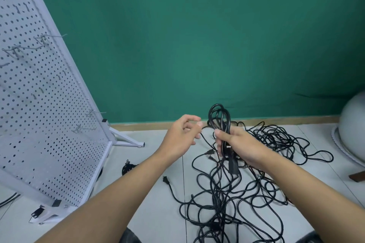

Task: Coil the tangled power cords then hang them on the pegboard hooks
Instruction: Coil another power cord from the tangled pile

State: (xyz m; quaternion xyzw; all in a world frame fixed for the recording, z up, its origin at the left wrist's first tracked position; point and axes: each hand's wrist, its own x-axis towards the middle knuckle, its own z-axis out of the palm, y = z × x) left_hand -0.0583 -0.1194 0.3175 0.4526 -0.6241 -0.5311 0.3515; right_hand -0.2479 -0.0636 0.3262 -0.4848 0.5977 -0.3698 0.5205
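Green wall (pixel 197 45) across the far side, wooden skirting strip (pixel 276 120) at its foot, pale floor (pixel 158 213) below.

Pegboard (pixel 39 104): white, perforated, on a stand at left, running from near left to far centre-left. Several wire hooks (pixel 53 36) stick out of it; none carries a cord.

Right hand (pixel 243 146): raised over the floor, right of centre, fingers and thumb wrapped tight round a coil (pixel 219 118) of black cord. Loops stand up above the fist. A black plug (pixel 233 165) hangs just below the hand.

Left hand (pixel 178 138): just left of the coil, apart from the right hand. Fingers loosely curled, thumb and forefinger closed together at the tips. A single strand (pixel 205 140) runs from the coil to those fingertips and drops away toward the floor; it looks pinched there, though the contact is small and partly hidden.

Tangled cords (pixel 237 193): black heap on the floor under and beyond both hands, spreading near and right, with loops trailing out to the far right.

Loose two-pin plug (pixel 166 180) lies on the floor left of the heap. Small bundled cord (pixel 128 167) sits near the pegboard foot.

Pale rounded object (pixel 353 124) at the right edge, cut off by the frame.
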